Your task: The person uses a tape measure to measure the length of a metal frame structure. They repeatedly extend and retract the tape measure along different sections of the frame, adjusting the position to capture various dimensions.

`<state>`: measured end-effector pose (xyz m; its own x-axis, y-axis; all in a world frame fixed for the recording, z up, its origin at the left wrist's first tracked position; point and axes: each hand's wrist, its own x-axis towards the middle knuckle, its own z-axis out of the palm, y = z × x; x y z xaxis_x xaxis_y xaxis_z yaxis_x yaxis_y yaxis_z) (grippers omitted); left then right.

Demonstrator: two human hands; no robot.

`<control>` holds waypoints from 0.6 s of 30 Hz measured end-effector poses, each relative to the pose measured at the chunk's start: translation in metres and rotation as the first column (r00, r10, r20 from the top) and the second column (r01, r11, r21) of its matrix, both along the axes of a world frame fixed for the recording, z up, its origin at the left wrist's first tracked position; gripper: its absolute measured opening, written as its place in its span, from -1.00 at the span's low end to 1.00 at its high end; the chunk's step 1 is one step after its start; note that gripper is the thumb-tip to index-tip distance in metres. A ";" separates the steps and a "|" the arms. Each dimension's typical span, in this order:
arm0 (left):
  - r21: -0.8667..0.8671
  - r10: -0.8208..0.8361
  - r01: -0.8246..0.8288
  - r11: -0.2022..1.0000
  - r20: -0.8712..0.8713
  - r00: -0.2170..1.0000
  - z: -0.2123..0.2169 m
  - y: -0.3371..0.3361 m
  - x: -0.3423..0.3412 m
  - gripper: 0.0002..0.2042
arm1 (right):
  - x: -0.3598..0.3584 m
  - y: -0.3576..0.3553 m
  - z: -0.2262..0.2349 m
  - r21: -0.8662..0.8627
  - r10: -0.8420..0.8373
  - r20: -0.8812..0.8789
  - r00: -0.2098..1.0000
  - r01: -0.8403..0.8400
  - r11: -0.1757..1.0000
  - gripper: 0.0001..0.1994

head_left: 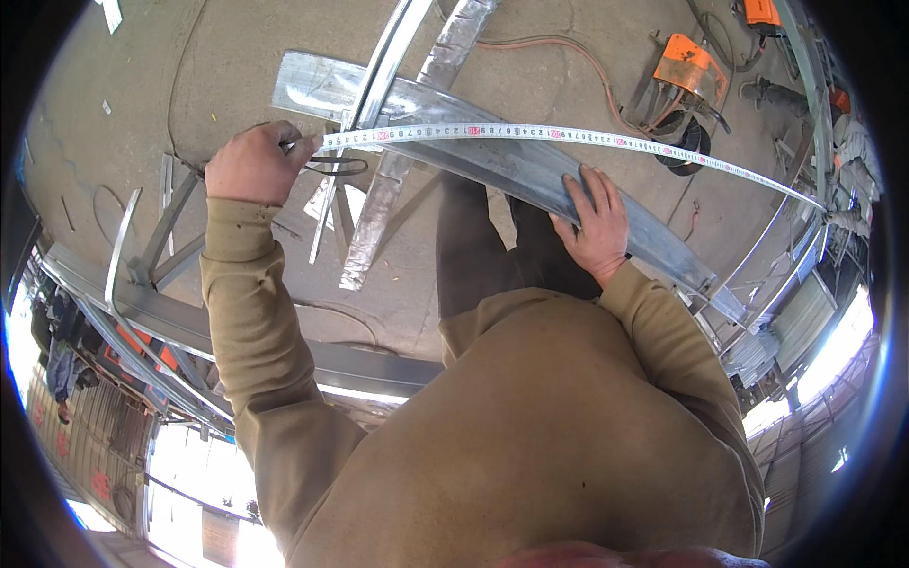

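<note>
My left hand (251, 165) is closed at the left end of a tape measure (492, 132); its case is mostly hidden in the fist, and a dark wrist strap (343, 168) loops below. The white blade runs rightward in a shallow arc, above a long galvanized steel beam (464, 156). At the far right the blade reaches what looks like a co-worker's grey-gloved hand (846, 223), small and unclear. My right hand (597, 223) lies on the beam with fingers spread, holding nothing.
Crossing the beam are a bright metal channel (388, 57) and a scuffed flat steel bar (365, 232). An orange machine (688, 64) with hoses stands at upper right. A dark steel beam (365, 367) lies left of my legs. Another person (62, 355) appears at far left.
</note>
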<state>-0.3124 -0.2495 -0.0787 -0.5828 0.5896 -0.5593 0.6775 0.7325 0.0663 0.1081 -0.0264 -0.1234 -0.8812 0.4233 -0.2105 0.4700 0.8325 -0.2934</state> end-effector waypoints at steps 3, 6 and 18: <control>-0.002 -0.009 0.009 1.000 -0.007 1.000 0.000 0.000 -0.001 -0.59 | -0.001 0.000 0.000 0.001 -0.002 -0.002 1.000 0.002 1.000 -0.39; -0.024 0.004 -0.004 1.000 0.015 1.000 -0.001 0.001 -0.002 -0.59 | -0.001 0.000 0.000 0.004 0.000 -0.003 1.000 0.000 1.000 -0.39; -0.065 0.019 -0.017 0.998 0.031 0.999 0.001 0.003 -0.002 -0.57 | 0.000 -0.001 0.000 0.007 -0.006 0.001 1.000 0.006 1.000 -0.39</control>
<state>-0.3144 -0.2464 -0.0775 -0.5741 0.5414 -0.6142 0.6626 0.7479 0.0400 0.1080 -0.0269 -0.1233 -0.8783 0.4304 -0.2083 0.4756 0.8313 -0.2876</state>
